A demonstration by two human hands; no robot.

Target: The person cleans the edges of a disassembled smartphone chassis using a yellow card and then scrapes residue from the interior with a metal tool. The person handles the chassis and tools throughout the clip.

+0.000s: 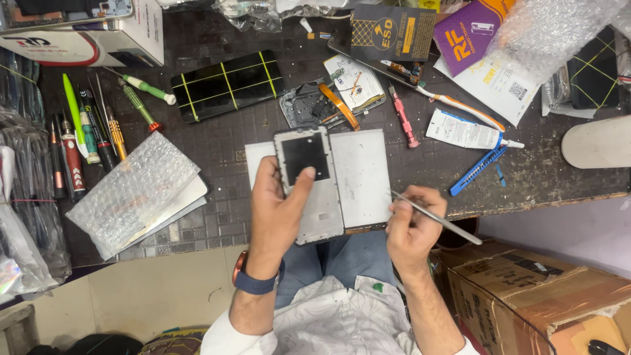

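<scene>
A white phone frame (309,187) is gripped by the left hand (276,213), thumb pressed on its black panel, over a grey metal plate (361,177) at the near edge of the dark workbench (217,144). A thin metal pry tool (437,218) is pinched in the closed fingers of the right hand (413,227), just right of the frame. A glue tube (468,131) and a blue tool (478,169) lie farther right.

On the far left I see a row of screwdrivers (98,131) beside a white box (85,33). A dark phone screen (228,85) crossed by yellow tape lies far of centre, near what may be a stripped circuit board (309,105). A white glue tube (467,131) and blue tool (478,169) sit right. A bubble-wrapped pack (135,190) lies left, a cardboard box (526,296) near right.
</scene>
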